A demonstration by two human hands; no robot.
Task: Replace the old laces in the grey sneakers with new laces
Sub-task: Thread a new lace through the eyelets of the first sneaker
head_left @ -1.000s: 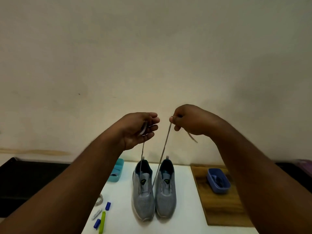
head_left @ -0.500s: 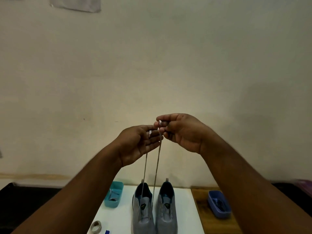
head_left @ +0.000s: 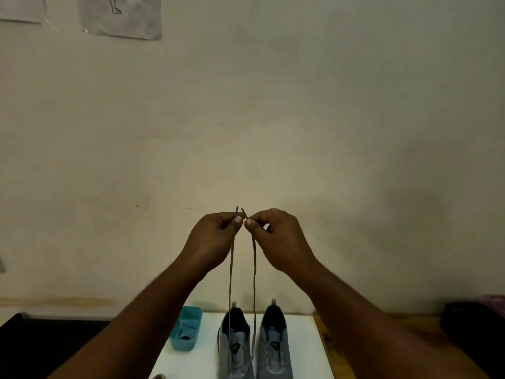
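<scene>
From the head view, a white bench point(head_left: 300, 340) runs along a plain cream wall point(head_left: 300, 119), with a wooden board point(head_left: 325, 348) just beside its right edge and two sheets of paper point(head_left: 120, 17) stuck high on the wall at the upper left. On the bench stand two grey sneakers side by side, heels toward the wall: the left sneaker point(head_left: 235, 348) and the right sneaker point(head_left: 274, 348). A teal tray point(head_left: 185, 332) sits near the left sneaker, on its left. Both hands are raised well above the shoes and close together in front of the wall. The left hand point(head_left: 211, 242) pinches one end of a grey lace point(head_left: 254, 283) between thumb and curled fingers point(head_left: 238, 219); the right hand point(head_left: 278, 239) pinches the other end the same way, and the two short tips stick up just above the fingertips, nearly touching. From the pinches the two strands hang down almost parallel to the left sneaker, where they enter the eyelet area. The toes of both shoes are cut off by the lower frame edge. What lies in the teal tray is too dim to name, a dark object point(head_left: 475, 324) at the right is unclear, and a small round thing at the bottom edge is mostly cut off.
</scene>
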